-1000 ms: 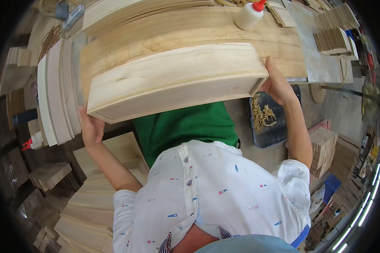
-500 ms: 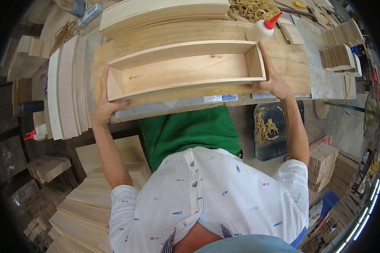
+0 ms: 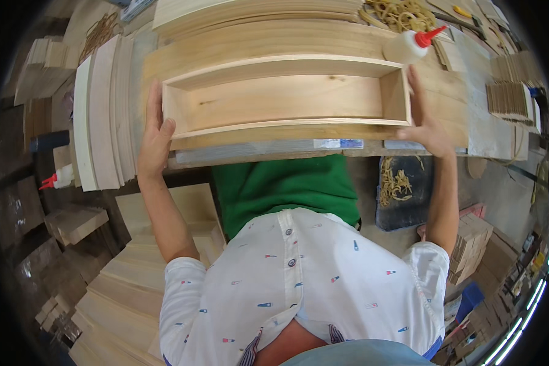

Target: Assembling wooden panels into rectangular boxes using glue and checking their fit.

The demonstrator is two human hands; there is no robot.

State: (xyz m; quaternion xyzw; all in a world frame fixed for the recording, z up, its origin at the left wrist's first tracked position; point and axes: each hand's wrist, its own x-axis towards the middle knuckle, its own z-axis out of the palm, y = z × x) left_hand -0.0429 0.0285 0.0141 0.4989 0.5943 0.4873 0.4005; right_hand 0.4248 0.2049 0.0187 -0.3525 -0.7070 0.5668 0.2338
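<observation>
A long, shallow, open-topped wooden box of pale wood rests on a wooden board on the workbench. My left hand is beside the box's left end, fingers straight along it and thumb near the front corner. At the opposite end my right hand, slightly blurred, is spread with a small gap between its fingers and the box wall. Its thumb is close to the front right corner. Neither hand is wrapped round the box. Just behind the right end stands a white glue bottle with a red nozzle.
Wooden strips are stacked at the left and at the back. Tan rubber bands lie behind the bottle. Stacked thin wood pieces stand at the right. Below the bench's edge is a dark tray holding more bands.
My hands have loosened from the box ends, and the right one has drawn slightly outward. The whole view has shifted, so the box and bench appear further right.
</observation>
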